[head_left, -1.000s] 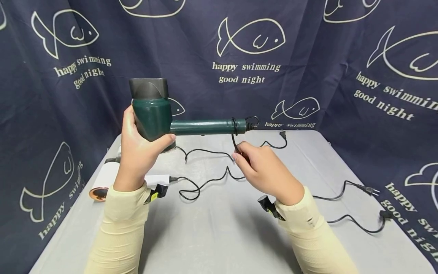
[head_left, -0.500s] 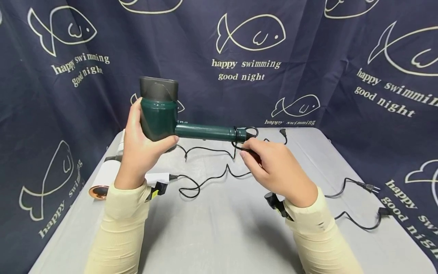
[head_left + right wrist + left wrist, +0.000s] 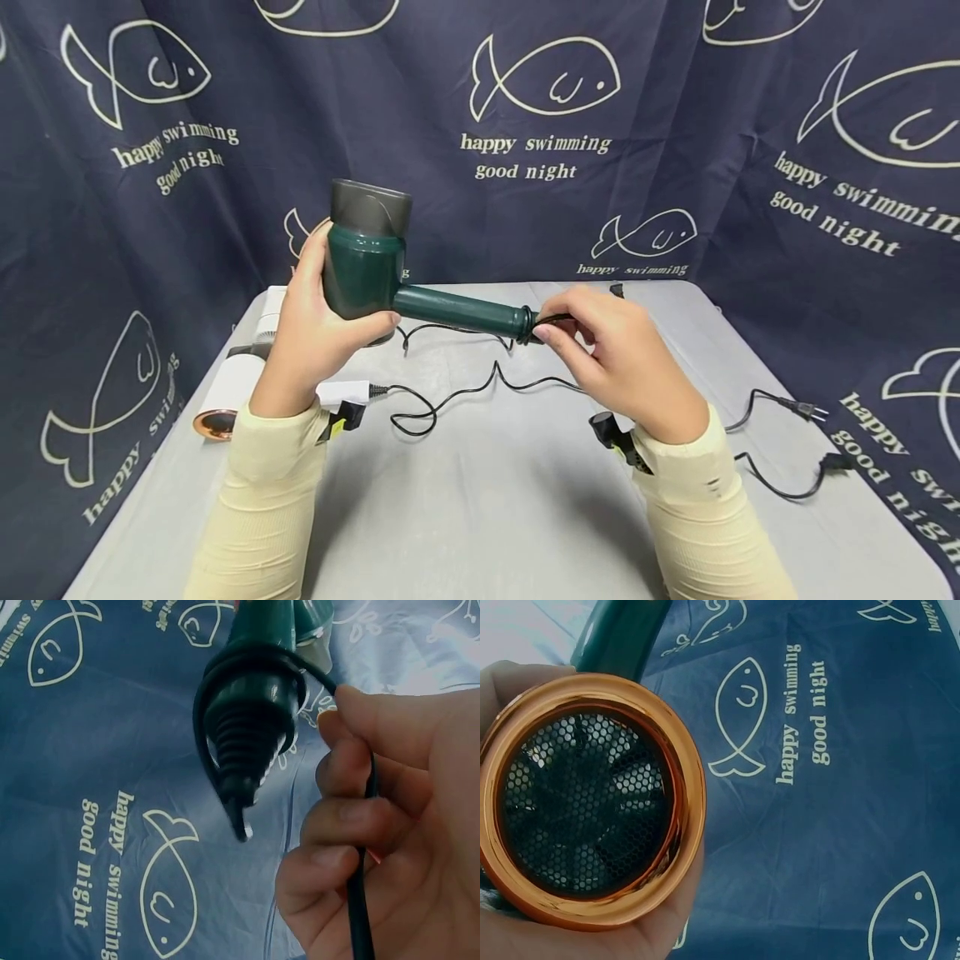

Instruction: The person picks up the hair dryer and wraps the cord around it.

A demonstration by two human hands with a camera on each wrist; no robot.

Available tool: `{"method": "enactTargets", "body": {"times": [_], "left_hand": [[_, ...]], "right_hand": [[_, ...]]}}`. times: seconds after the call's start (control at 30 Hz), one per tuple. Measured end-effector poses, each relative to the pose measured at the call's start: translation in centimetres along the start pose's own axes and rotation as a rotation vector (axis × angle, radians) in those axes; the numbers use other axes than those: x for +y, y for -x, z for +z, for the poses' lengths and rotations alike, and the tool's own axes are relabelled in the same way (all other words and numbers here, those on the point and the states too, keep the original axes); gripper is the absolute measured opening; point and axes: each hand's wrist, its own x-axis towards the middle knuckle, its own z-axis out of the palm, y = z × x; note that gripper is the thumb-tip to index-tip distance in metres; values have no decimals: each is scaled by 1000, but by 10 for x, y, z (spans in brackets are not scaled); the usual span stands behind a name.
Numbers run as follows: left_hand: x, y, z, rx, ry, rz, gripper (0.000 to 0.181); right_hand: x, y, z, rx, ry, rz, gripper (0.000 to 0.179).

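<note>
My left hand point(image 3: 311, 333) grips the body of a dark green hair dryer point(image 3: 363, 271), held above the table. Its flat black nozzle point(image 3: 371, 207) points up and its handle point(image 3: 461, 309) slopes down to the right. In the left wrist view, the copper-rimmed mesh intake point(image 3: 585, 802) faces the camera, between thumb and fingers. At the handle's end, my right hand point(image 3: 626, 358) pinches the black power cord point(image 3: 361, 900). The right wrist view shows the cord looped round the handle just above the ribbed strain relief point(image 3: 246, 750), then running through the curled fingers.
On the grey table point(image 3: 480, 500), a white hair dryer point(image 3: 234, 387) with a copper ring lies at the left. Another white appliance point(image 3: 269, 315) is partly hidden behind my left hand. Black cords cross the table toward plugs point(image 3: 810, 411) at the right. A printed curtain point(image 3: 540, 225) stands behind.
The green hair dryer has shifted right and its handle has tipped downward. My right hand has moved right and up to the handle's end, drawing the cord into a tighter loop there.
</note>
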Motion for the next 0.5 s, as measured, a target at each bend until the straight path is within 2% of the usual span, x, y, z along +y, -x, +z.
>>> {"method": "enactTargets", "body": {"times": [0.2, 0.5], "left_hand": [[14, 3, 0, -9, 17, 36, 102], [12, 4, -3, -53, 115, 52, 100]], "right_hand": [[3, -3, -1, 20, -45, -67, 9], [5, -5, -2, 10, -95, -100, 22]]}}
